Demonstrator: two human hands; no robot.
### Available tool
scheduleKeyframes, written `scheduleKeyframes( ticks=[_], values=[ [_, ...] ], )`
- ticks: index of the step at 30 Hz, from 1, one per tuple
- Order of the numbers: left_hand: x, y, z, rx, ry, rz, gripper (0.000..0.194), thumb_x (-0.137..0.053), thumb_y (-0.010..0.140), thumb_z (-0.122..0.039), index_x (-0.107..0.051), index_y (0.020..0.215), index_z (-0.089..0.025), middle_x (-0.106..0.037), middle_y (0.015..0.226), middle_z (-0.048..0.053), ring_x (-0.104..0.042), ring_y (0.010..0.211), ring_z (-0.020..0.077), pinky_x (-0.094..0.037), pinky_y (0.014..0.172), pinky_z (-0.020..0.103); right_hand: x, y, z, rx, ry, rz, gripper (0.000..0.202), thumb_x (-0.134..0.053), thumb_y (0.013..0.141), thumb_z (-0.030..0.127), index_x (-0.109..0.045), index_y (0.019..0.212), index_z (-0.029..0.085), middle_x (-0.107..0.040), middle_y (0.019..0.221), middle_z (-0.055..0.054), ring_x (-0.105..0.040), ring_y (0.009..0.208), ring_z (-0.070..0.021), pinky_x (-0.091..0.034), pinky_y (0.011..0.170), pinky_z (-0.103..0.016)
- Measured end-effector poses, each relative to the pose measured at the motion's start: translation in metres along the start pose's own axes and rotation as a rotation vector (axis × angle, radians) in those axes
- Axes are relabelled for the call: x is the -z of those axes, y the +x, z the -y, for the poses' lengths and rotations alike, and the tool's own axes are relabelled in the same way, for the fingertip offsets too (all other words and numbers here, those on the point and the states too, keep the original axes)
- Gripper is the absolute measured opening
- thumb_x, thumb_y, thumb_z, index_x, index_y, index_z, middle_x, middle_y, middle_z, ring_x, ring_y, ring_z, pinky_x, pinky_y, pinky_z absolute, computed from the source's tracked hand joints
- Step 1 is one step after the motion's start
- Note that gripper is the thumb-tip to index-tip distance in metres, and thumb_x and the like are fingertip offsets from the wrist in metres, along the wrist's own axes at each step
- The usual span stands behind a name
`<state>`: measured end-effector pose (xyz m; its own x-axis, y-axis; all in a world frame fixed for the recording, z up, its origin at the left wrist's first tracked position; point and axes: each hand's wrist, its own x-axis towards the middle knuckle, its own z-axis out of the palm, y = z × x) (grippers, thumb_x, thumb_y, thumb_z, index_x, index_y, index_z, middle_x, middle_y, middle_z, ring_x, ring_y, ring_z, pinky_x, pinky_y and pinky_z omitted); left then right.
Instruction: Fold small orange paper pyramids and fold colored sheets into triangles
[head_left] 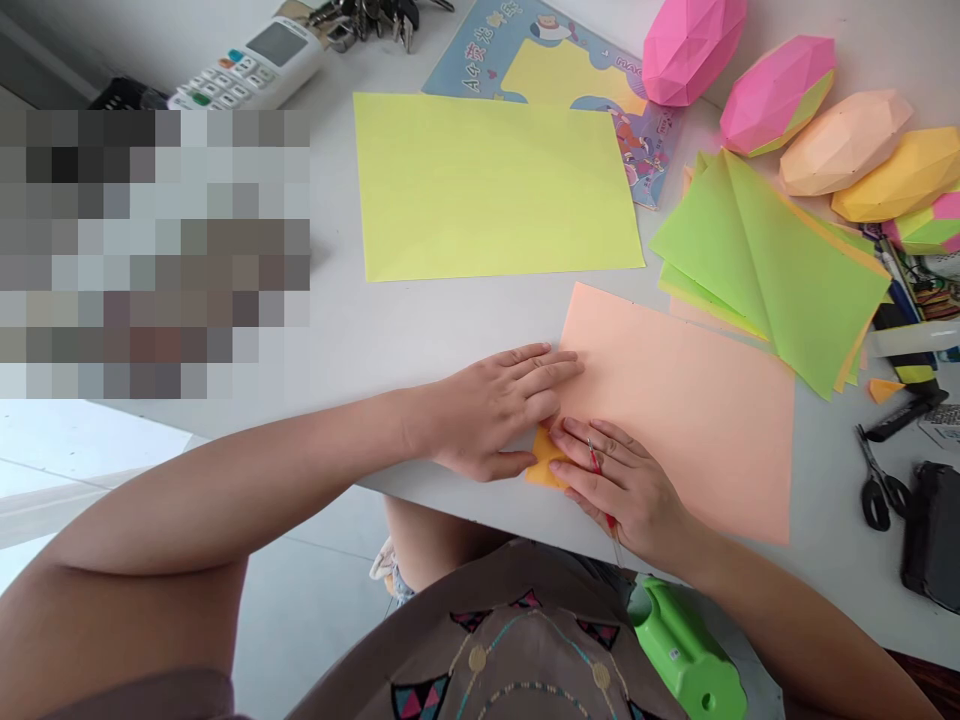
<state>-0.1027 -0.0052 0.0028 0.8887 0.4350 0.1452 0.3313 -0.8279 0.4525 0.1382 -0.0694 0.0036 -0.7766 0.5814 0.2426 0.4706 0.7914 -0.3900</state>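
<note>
A small orange paper piece (546, 462) lies at the table's front edge, partly hidden under both hands. My left hand (502, 410) rests flat with its fingers spread, its thumb touching the orange piece and its fingertips reaching the left edge of a peach sheet (697, 400). Over the right part of the orange piece lies my right hand (619, 480), fingers spread and pressed on it and on the peach sheet. A thin red tool (594, 458) sticks out between the right hand's fingers, so that hand holds it. Its lower end points toward the table edge.
Behind the hands lies a yellow-green sheet (495, 190). Green and orange sheets (780, 270) are stacked at the right, below faceted paper shapes (847, 140). Scissors (879, 485) and a black case (932, 535) lie far right. A green container (686, 650) is below the table edge.
</note>
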Motion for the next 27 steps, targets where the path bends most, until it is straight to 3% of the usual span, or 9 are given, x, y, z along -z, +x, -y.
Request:
scheduleKeyframes(
  ticks=[27],
  values=[
    [-0.0029, -0.0004, 0.001, -0.004, 0.002, -0.014, 0.025, -0.051, 0.088, -0.038, -0.053, 0.092, -0.014, -0.03, 0.151, 0.026, -0.021, 0.145, 0.0294, -0.016, 0.121, 0.046, -0.0002, 0.0007, 0.0013, 0.005, 0.0, -0.015, 0.028, -0.056, 0.09, 0.01, -0.062, 0.116, 0.017, -0.063, 0.128, -0.012, -0.05, 0.13, -0.0225, -0.046, 0.107, -0.044]
  ],
)
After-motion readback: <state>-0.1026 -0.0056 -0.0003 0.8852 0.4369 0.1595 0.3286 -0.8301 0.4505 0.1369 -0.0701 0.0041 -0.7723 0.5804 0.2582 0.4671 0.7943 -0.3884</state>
